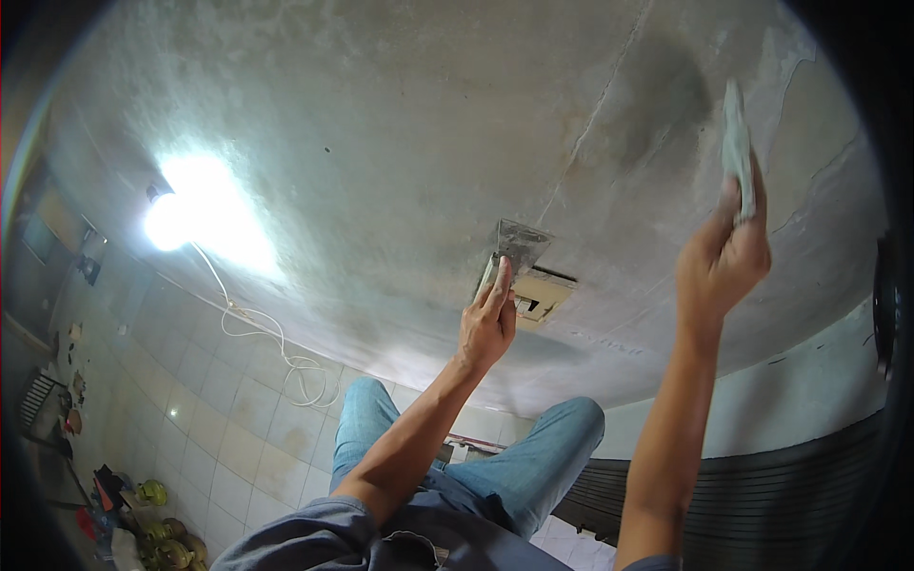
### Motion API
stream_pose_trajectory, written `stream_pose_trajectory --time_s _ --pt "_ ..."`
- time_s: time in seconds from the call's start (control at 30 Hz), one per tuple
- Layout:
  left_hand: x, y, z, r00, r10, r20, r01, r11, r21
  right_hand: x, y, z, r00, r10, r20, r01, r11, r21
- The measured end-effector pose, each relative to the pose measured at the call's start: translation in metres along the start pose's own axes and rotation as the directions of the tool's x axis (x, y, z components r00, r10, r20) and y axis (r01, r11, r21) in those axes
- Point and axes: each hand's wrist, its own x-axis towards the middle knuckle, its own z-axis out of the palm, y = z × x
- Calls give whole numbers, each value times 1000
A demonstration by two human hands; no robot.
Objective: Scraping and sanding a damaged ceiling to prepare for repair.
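Left hand (487, 324) is pressing a thin putty knife (519, 246) flat on the ceiling (381, 114), gripping its handle. Right hand (725, 249) is pinching a second blade (736, 147) by its lower end. Both look light, stiff, slightly springy.

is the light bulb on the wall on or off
On: the light bulb glows white, washing out the wall around it, with its white cord hanging below.

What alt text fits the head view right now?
Both arms reach up to a grey plastered ceiling: the left hand presses a putty knife beside a small rectangular opening, the right hand holds a flat trowel. A bare bulb glares at left.
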Motion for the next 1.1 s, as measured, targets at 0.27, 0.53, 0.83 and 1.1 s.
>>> stream_pose_trajectory --time_s 0.27,0.53,0.83,1.1 --pt "40 30 5 999 17 41 -16 1000 -27 52 13 112 948 -133 -291 319 445 837" --pt "-15 -1 -4 988 -24 150 16 999 51 -57 10 57 735 -417 535 481 877 23" --pt "-27 -9 -6 995 22 93 -32 993 110 35 7 70 909 -368 193 380 924 -27" --pt "14 -1 -13 990 123 75 -129 989 75 -1 33 48 449 -744 495 793 587 164"
